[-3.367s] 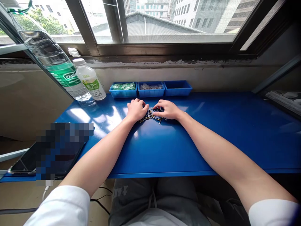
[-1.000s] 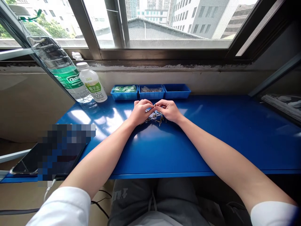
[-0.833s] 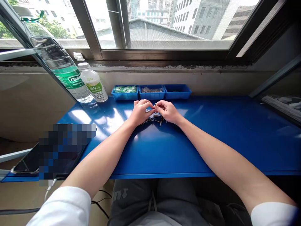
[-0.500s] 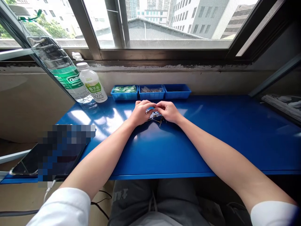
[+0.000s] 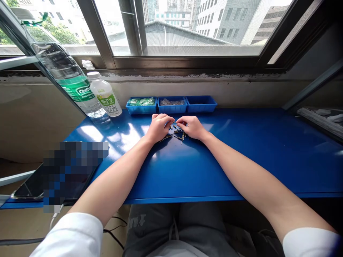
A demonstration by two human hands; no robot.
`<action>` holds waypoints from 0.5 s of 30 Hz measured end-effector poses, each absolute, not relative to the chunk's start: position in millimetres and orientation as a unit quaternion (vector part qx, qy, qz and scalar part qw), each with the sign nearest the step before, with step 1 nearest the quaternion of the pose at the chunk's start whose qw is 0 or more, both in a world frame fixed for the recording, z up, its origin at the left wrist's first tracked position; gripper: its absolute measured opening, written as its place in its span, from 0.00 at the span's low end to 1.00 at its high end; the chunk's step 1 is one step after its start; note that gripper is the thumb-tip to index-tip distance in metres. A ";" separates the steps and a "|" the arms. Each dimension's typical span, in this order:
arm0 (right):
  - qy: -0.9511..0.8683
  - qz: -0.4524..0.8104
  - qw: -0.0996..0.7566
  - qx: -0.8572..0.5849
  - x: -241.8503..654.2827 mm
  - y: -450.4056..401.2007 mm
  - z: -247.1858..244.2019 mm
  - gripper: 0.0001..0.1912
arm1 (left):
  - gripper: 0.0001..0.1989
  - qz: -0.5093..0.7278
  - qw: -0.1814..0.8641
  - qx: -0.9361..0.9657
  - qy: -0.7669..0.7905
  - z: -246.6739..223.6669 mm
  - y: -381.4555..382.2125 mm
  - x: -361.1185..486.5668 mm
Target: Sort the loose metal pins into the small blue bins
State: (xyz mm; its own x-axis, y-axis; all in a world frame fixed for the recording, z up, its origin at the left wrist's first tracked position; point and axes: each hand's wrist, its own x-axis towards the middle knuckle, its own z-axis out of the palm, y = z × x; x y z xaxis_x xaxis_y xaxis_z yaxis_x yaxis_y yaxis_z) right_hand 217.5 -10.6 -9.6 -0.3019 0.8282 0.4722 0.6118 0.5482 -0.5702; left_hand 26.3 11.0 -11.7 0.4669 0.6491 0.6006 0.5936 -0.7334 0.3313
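On the blue desk (image 5: 241, 164), just below a row of three blue plastic trays (image 5: 200, 109): one loose scatter of slim gold-toned metal pins (image 5: 178, 135), lying crossed between the hands. Left hand (image 5: 158, 127) and right hand (image 5: 192, 127) rest palm-down, wrists low, forearms angled inward from the desk edge. Fingers (image 5: 180, 124) curved, tips close together and low over the pile's far side; whether any pin is pinched cannot be told.

A big window (image 5: 200, 35) shows tall buildings (image 5: 227, 18). A gray wall (image 5: 222, 92) sits below it. A blue table (image 5: 254, 167) shines in the light.
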 end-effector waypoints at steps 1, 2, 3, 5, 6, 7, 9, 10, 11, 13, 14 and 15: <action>-0.798 0.134 0.377 -0.451 218.1 -9.8 -10.5 0.07 | 0.10 0.373 0.035 0.854 0.360 -12.1 11.1 26.6; -0.800 0.127 0.376 -0.449 218.7 -8.9 -11.2 0.07 | 0.09 0.378 0.034 0.853 0.360 -12.2 11.0 27.0; -0.801 0.122 0.378 -0.449 219.5 -7.7 -11.8 0.07 | 0.09 0.382 0.033 0.850 0.362 -12.3 10.9 27.3; -0.791 0.117 0.390 -0.457 222.5 -3.6 -12.8 0.07 | 0.10 0.389 0.035 0.841 0.373 -12.4 10.7 27.7; -0.776 0.118 0.404 -0.469 225.4 -0.2 -13.6 0.07 | 0.11 0.391 0.038 0.837 0.382 -12.5 10.8 27.6; -0.752 0.123 0.426 -0.487 229.5 4.3 -14.6 0.07 | 0.13 0.388 0.042 0.833 0.392 -12.7 11.1 27.4; -0.672 0.149 0.490 -0.535 241.1 15.5 -17.4 0.08 | 0.15 0.370 0.056 0.830 0.414 -13.6 12.3 26.4; -0.619 0.172 0.527 -0.556 248.2 21.6 -19.0 0.09 | 0.16 0.356 0.065 0.830 0.425 -14.1 13.0 25.9; -0.564 0.203 0.563 -0.569 255.6 27.4 -20.5 0.09 | 0.16 0.343 0.073 0.830 0.434 -14.6 13.5 25.5; -0.461 0.247 0.623 -0.582 269.1 36.1 -22.5 0.08 | 0.16 0.319 0.085 0.832 0.446 -15.1 14.0 25.1; -0.420 0.271 0.641 -0.582 274.5 38.6 -22.6 0.08 | 0.16 0.311 0.089 0.833 0.448 -15.0 13.8 25.1; -0.388 0.291 0.654 -0.581 278.6 39.9 -22.2 0.08 | 0.16 0.304 0.093 0.836 0.447 -14.7 13.3 25.3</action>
